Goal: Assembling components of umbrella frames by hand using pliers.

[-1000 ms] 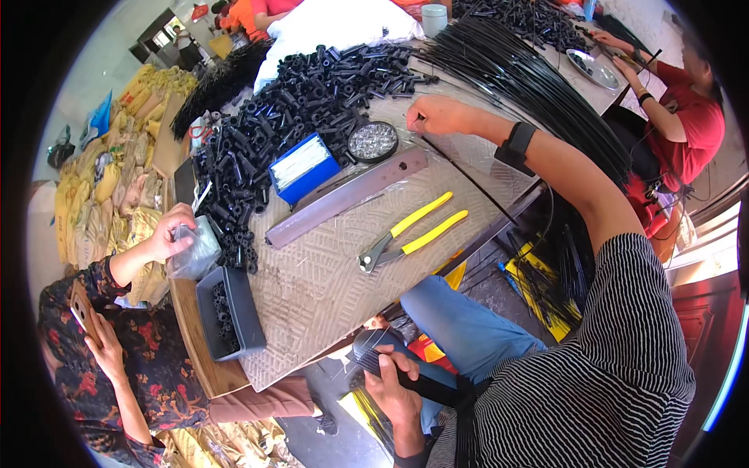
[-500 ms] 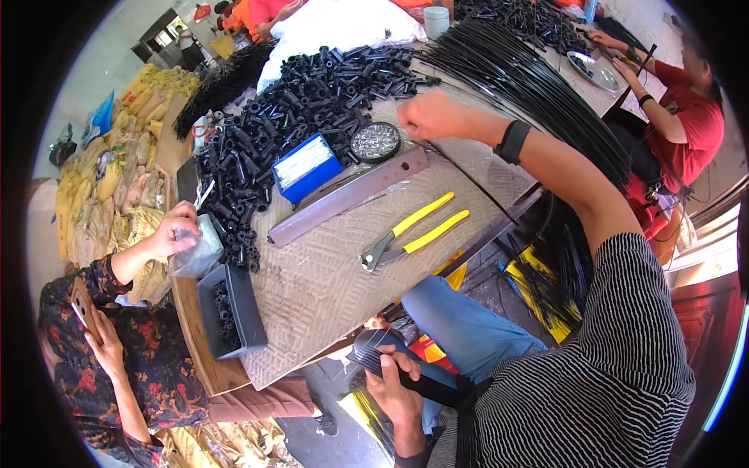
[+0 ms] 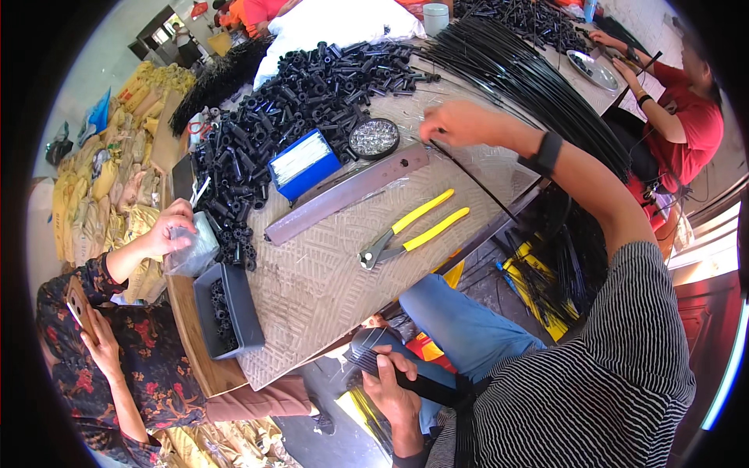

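Lying across the lap, a black bundle of cables (image 3: pixel 434 390) is held in the left hand (image 3: pixel 392 391), its fingers curled around it below the near edge of the desk (image 3: pixel 304 308). Right hand (image 3: pixel 452 125) raised over the far part of the desk; fingers drawn narrow on the upper end of a thin black cable (image 3: pixel 476 181), exact grip blurred. From there the cable is slanted down toward the desk's edge on the right.

Below the right hand, a flat metal bar (image 3: pixel 351 195) is laid aslant. Yellow-handled pliers (image 3: pixel 417 230) rest nearer the person, handles spread, head to the left. Beyond the bar: a blue box (image 3: pixel 310 184) filled with thin white pieces, and a round black dish (image 3: pixel 363 157) of small shiny bits. Black tubular parts (image 3: pixel 273 117) are heaped behind and to the left. More of them are seen in a grey bin (image 3: pixel 251 321) at the left corner. Long black cables (image 3: pixel 538 97) are stacked beyond the right hand. At left, a phone (image 3: pixel 76 306) is held by a co-worker.
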Demonstrator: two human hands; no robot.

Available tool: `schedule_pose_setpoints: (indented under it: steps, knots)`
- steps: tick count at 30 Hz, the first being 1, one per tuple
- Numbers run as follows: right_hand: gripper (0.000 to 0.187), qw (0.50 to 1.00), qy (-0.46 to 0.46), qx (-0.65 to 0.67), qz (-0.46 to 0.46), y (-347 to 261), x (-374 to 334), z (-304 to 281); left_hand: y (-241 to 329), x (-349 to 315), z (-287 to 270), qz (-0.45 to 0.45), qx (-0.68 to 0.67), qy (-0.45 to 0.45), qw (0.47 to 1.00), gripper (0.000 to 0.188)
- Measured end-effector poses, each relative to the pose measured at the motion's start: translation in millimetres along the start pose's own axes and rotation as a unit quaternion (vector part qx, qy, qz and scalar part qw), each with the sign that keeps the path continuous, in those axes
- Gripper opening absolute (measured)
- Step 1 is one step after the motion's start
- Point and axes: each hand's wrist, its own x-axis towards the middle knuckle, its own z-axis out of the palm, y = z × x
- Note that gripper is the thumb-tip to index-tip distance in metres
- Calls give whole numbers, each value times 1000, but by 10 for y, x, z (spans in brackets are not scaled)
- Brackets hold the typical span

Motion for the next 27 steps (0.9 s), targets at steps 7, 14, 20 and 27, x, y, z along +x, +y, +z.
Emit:
schedule_pose_setpoints:
  steps: [7,14,20,27]
  knots:
    - [12,993,41,-104,-44,19,-613,-56,-25,21,-11,-5,-5,-6,1000,16]
    - [13,990,65,-120,24,54,-482,-62,-36,29,40,-20,-5,-2,1000,17]
    - [7,995,32,-96,-14,-77,-146,32,-28,17,62,-12,-2,5,1000,17]
    - [6,978,3,-206,24,5,20,93,-28,14,35,-7,7,0,1000,17]
